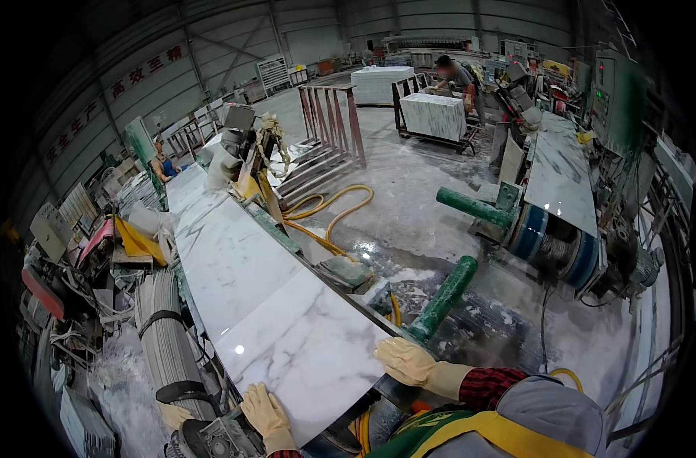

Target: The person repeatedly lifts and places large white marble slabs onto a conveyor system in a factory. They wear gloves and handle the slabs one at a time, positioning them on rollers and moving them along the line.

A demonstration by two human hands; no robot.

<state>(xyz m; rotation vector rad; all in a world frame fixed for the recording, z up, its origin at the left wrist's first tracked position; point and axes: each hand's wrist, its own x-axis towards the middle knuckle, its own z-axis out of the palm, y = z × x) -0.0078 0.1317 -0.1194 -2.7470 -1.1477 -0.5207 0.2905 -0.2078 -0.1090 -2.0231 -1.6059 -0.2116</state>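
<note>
A polished white marble slab (298,359) with grey veins lies flat at the near end of a long machine bed. My left hand (265,416), in a cream rubber glove, rests at the slab's near left edge with its fingers stretched and slightly apart. Across from it, my right hand (405,362), gloved alike, has its fingers bent over the slab's right edge; the thumb is hidden. Another white marble slab (233,259) continues along the bed just beyond, close against the near one. At the lower left, another cream glove (174,414) shows partly beside a motor.
Green rollers (443,298) stick out at the right of the bed. A ribbed grey hose (169,336) runs along its left. Yellow hose (340,221) loops over the wet floor. A second machine (554,183) carries marble at right. One person (459,76) bends by stacked slabs; another (163,166) stands far left.
</note>
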